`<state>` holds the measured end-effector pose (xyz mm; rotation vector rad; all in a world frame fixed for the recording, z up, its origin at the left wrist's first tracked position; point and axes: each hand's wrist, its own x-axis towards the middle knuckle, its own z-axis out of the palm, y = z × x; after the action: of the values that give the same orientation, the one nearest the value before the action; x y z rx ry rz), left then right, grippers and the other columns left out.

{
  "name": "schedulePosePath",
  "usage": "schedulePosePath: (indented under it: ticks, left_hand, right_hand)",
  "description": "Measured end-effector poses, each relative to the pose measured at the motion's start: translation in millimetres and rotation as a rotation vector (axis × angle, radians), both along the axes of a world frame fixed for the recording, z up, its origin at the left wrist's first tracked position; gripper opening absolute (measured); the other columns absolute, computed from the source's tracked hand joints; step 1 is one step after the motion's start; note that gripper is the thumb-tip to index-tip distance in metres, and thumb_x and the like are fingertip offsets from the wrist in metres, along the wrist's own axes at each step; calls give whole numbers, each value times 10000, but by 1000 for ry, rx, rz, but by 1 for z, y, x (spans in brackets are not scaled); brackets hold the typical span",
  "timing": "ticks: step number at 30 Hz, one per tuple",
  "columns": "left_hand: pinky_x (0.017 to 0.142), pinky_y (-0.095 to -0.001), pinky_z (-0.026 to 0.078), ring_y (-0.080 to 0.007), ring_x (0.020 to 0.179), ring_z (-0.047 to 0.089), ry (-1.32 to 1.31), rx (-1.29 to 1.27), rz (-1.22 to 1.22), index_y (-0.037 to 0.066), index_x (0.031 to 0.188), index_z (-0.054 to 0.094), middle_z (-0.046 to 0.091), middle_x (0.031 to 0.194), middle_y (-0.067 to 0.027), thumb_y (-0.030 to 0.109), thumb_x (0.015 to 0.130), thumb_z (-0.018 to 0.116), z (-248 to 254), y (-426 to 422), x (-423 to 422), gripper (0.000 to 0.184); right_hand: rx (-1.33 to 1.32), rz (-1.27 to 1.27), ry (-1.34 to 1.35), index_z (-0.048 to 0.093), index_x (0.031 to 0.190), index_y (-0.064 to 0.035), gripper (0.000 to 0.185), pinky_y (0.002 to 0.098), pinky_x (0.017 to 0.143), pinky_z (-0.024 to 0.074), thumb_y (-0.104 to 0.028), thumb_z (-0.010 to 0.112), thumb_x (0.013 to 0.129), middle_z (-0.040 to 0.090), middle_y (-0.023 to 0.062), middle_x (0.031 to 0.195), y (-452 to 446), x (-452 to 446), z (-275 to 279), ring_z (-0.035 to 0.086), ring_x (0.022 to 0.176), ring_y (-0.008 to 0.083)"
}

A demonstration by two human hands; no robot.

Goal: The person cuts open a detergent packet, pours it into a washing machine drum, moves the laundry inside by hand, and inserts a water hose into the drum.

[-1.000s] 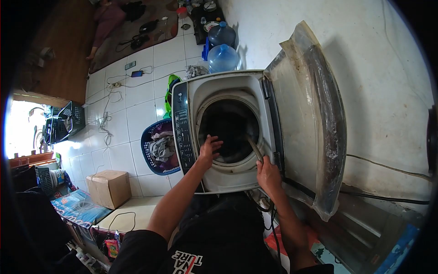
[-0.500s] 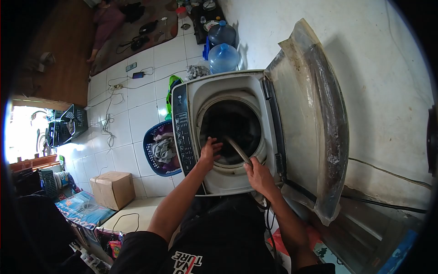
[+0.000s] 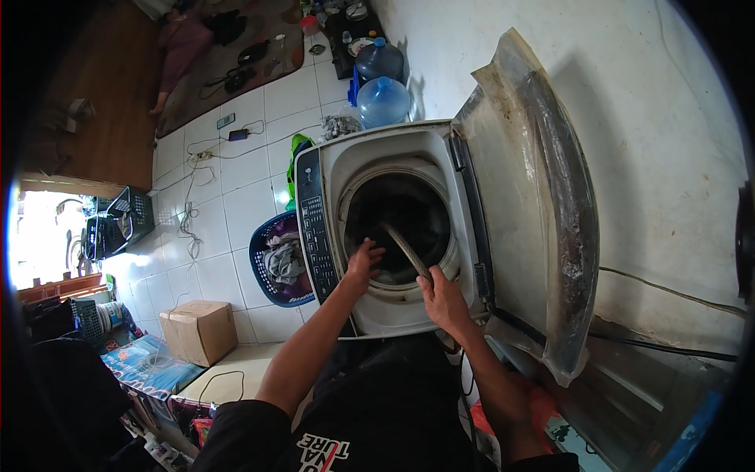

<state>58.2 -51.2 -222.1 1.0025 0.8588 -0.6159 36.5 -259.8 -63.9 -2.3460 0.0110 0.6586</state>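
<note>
A top-loading washing machine (image 3: pixel 370 318) stands in front of me with its lid (image 3: pixel 527 197) raised on the right. My right hand (image 3: pixel 444 299) is closed around a hose (image 3: pixel 406 250) over the front edge of the tub opening. The hose's far end points into the dark drum (image 3: pixel 393 208), whose contents are too dark to make out. My left hand (image 3: pixel 365 262) is at the left front rim of the opening, fingers apart, holding nothing. Left of the control panel (image 3: pixel 314 228) sits a blue basket (image 3: pixel 259 271) with clothes (image 3: pixel 285 259) in it.
Two large water bottles (image 3: pixel 383 102) stand behind the machine by the wall. A cardboard box (image 3: pixel 198 332), cables (image 3: pixel 189 220) and a phone (image 3: pixel 238 135) lie to the left. A person (image 3: pixel 182 47) is on the rug at the far left back.
My right hand has moved left with the hose, and the hose's end has swung left within the drum. My left hand has stayed almost in place.
</note>
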Motion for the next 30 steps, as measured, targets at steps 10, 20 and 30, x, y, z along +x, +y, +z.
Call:
schedulePosePath:
  ticks: [10,20,30]
  left_hand:
    - [769,-394,507,-223,818,603,-58,-366,178,89,1251,513,619,913,-65,335,1062,454,35,-3,17,316]
    - [473,-271,317,-96,520,346,35,-217,391,93,1321,498,351,650,32,352,1060,469,48,-17,24,368]
    - [465,-264,332,-95,506,354,121,-112,333,60,1427,429,343,643,18,360,1078,402,55,0,14,461]
  right_hand:
    - [53,168,59,563,1044,10,343,533,651,505,-322,475,1037,656,250,718,46,7,-37,652,706,462]
    - [-34,1,151,684,1034,-24,382,460,863,529,-355,494,1022,718,212,1016,28,161,-229,695,990,346]
    - [-359,344,-218,508,1395,-60,628,486,934,531,-341,684,862,648,200,1244,75,131,-416,656,1090,377]
